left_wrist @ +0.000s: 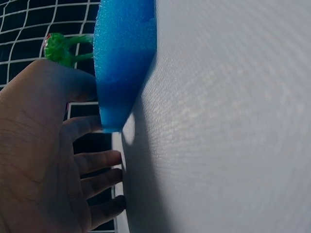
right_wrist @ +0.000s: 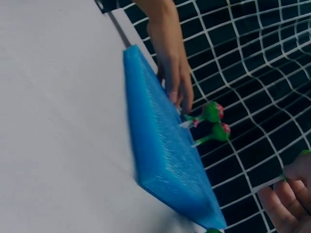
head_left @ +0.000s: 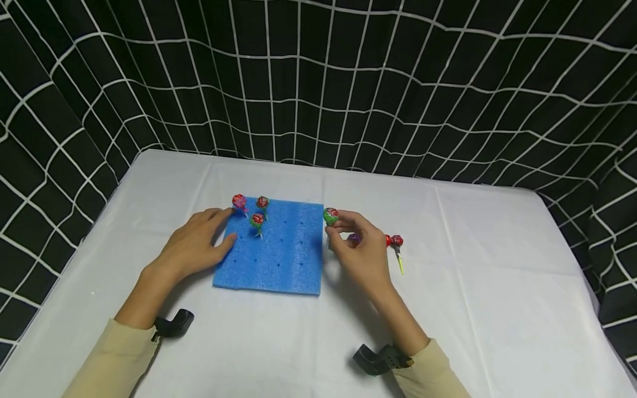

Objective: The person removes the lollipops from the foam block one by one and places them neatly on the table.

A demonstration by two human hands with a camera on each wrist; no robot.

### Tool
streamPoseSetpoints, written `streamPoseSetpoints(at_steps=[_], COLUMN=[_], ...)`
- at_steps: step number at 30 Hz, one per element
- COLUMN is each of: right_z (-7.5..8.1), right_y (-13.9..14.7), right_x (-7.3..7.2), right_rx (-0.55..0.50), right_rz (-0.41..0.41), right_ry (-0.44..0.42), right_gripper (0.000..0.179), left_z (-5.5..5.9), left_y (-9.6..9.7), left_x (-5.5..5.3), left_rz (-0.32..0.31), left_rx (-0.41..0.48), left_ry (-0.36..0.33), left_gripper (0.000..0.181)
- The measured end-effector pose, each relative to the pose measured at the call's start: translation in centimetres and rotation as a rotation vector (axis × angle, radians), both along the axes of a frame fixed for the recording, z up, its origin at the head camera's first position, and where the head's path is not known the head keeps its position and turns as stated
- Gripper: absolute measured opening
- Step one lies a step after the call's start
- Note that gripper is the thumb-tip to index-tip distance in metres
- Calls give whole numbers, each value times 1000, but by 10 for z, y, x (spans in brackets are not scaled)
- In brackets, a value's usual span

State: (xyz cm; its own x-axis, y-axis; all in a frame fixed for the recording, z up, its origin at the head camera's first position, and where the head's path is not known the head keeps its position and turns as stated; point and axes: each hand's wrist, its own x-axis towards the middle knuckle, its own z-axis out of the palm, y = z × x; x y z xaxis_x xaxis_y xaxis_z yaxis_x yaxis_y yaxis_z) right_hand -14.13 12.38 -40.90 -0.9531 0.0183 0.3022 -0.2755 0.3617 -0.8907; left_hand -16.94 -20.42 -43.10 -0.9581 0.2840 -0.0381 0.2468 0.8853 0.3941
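Note:
A flat blue foam board (head_left: 291, 243) with small holes lies on the table. Three lollipops stand in its far left part: one in a pink wrapper (head_left: 239, 201) and two in green ones, the nearer lollipop (head_left: 257, 220) and the farther lollipop (head_left: 262, 202). My left hand (head_left: 194, 243) rests at the board's left edge, its thumb over the top and its fingers fairly straight, as the left wrist view also shows. Near the right edge, my right hand (head_left: 362, 251) pinches a green-wrapped lollipop (head_left: 330, 215) by its stick, head up; the white stick (right_wrist: 267, 185) shows in the right wrist view.
Several more lollipops lie right of the board, partly hidden behind my right hand: a purple one (head_left: 354, 237), a red one (head_left: 388, 240) and a dark red one (head_left: 397, 241) with a yellow stick. A white cloth (head_left: 497, 276) covers the table. Black netted curtains (head_left: 348, 83) surround it.

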Motion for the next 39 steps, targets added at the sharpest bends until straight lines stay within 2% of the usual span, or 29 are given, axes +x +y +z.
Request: streamPoseSetpoints(at_steps=[11, 18, 27, 34, 39], right_z=[5, 6, 3, 2, 2], right_y=[25, 33, 39, 48, 58], right_x=[-5, -8, -2, -1, 0], right_rx=[-18, -24, -9, -20, -8], right_rz=[-56, -88, -113, -121, -137], right_ry=[42, 36, 12, 53, 51], right_gripper=[30, 30, 29, 30, 30], left_z=[1, 0, -1, -2, 0], left_y=[1, 0, 0, 1, 1], left_x=[0, -1, 1, -1, 0], left_rz=[1, 6, 1, -5, -2], left_rx=[-4, -14, -12, -8, -13], left_ry=[9, 3, 3, 4, -2], left_gripper=[65, 65, 66, 65, 66])
